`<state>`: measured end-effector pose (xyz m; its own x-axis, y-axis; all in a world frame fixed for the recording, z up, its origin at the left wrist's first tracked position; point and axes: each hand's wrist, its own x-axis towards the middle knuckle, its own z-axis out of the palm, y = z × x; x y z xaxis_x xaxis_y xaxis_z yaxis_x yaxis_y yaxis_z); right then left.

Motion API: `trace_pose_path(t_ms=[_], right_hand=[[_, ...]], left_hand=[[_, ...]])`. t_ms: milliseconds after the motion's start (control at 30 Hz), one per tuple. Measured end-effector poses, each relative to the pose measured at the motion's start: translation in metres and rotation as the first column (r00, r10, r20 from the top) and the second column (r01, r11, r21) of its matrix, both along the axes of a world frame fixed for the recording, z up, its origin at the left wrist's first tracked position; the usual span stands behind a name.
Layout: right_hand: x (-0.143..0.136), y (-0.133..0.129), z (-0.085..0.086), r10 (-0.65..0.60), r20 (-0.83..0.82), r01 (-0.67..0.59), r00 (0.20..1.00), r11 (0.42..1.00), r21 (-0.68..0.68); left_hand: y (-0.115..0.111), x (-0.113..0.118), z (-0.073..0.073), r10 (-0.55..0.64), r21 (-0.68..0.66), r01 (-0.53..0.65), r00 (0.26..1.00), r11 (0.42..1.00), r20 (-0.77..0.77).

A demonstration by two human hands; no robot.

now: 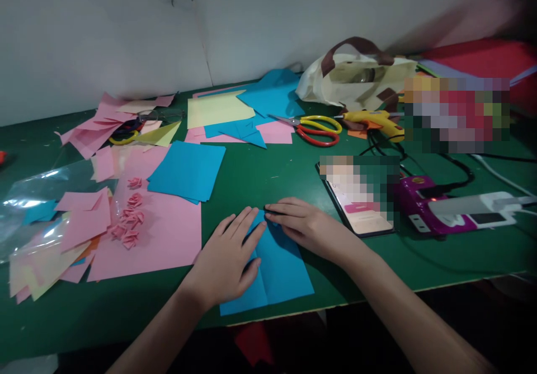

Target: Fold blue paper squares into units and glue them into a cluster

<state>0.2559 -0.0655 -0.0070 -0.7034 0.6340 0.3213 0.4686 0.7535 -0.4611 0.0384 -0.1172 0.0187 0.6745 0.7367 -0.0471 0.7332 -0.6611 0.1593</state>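
A creased sheet of blue paper (281, 276) lies by the table's front edge, with a fold line running down its middle. My left hand (229, 256) rests flat over its left half, fingers stretched toward the far edge. Across the far right corner lies my right hand (304, 225), its fingers extended and its fingertips near those of the left. Both hands cover the paper's far part. Left of them, a pink sheet (176, 245) carries several small folded pink paper roses (133, 217). A stack of blue paper squares (188, 169) overlaps that sheet's far edge.
Scissors (316, 129) with red and yellow handles lie behind, near a yellow glue gun (373, 121). A phone (356, 206) and a purple power strip (423, 217) with cables are at right. A cloth bag (314, 85) stands at the wall. Paper scraps (84, 217) lie left.
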Motion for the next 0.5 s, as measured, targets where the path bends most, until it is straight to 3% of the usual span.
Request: trace_pose_path(t_ms=[500], right_hand=[[0.0003,-0.0007,0.0,0.003,0.006,-0.003,1.0,1.0,0.001]], left_hand=[[-0.0033,0.0062,-0.0042,0.031,0.026,-0.031,1.0,0.999,0.005]])
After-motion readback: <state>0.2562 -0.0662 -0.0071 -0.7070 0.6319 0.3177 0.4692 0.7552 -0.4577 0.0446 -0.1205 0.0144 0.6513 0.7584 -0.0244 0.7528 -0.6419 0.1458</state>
